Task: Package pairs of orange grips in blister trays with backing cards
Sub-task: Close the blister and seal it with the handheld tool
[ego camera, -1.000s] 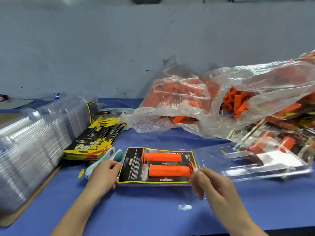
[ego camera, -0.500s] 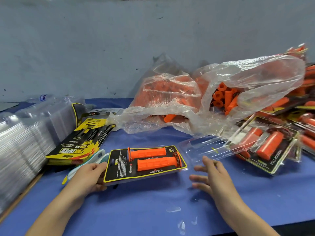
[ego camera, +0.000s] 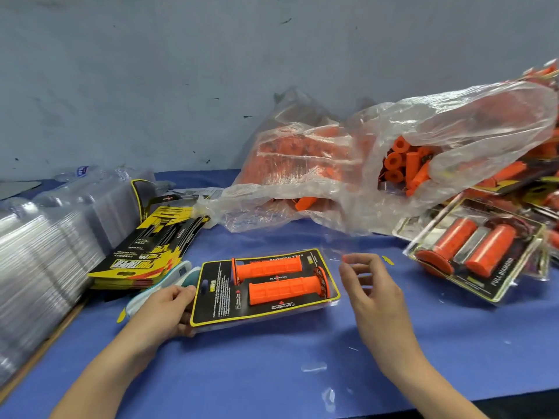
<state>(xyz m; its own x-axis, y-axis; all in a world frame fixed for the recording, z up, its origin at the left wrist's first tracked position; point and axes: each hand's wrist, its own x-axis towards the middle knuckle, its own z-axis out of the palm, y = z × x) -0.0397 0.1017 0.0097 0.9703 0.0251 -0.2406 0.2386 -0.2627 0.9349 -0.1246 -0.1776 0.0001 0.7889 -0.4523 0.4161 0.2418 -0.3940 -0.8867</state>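
Orange ribbed rubber grips (ego camera: pixel 267 267), two of them, lie side by side on a black, yellow-edged backing card (ego camera: pixel 217 293) in a thin clear blister tray on the blue tabletop (ego camera: pixel 272 373). My left hand (ego camera: pixel 163 313) pinches the card's left edge; my right hand (ego camera: pixel 370 285) hovers just beside it, fingers loosely curled, empty. Light, bendy package: I'd hold it by the rims.

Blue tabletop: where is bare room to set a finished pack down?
Bare blue table runs along the near edge, below the card with grips, between the forearms. Crowded: finished packs right, grip bags behind, backing cards and clear trays left.
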